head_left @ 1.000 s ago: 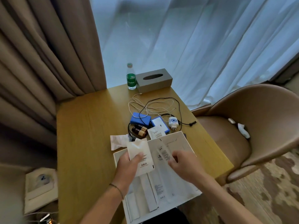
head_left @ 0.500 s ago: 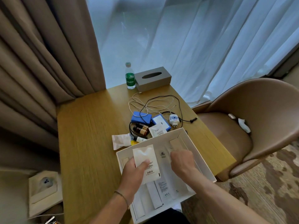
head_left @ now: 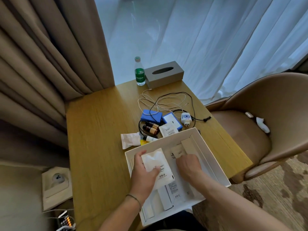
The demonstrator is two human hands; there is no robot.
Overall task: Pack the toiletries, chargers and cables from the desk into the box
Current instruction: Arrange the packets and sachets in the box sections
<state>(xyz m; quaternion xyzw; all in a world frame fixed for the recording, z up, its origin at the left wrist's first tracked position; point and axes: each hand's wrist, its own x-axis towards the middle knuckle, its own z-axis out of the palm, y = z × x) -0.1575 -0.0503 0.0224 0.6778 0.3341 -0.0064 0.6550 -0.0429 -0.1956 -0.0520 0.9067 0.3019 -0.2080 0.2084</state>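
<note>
A white box (head_left: 211,155) lies at the desk's near edge with flat white packets and slim cartons inside. My left hand (head_left: 143,172) holds a white sachet (head_left: 157,165) over the box's left half, thumb on top. My right hand (head_left: 187,164) reaches into the box's middle, fingers curled down onto the packets there; what it grasps is hidden. Behind the box lie another sachet (head_left: 168,130), a white pouch (head_left: 130,140), small brown bottles (head_left: 150,127), a small tube (head_left: 150,138), two blue packs (head_left: 151,115), a white plug charger (head_left: 186,118) and tangled white and black cables (head_left: 166,102).
A water bottle (head_left: 139,72) and a grey tissue box (head_left: 164,73) stand at the desk's far edge. A brown chair (head_left: 266,124) is at the right with small white items on its seat. Curtains hang behind and to the left. A wall socket (head_left: 57,179) sits low left.
The box's inside has come into fuller view as the view shifted. Both hands have gone down into the box; the left still holds the sachet, the right has lowered the clear packet among the others.
</note>
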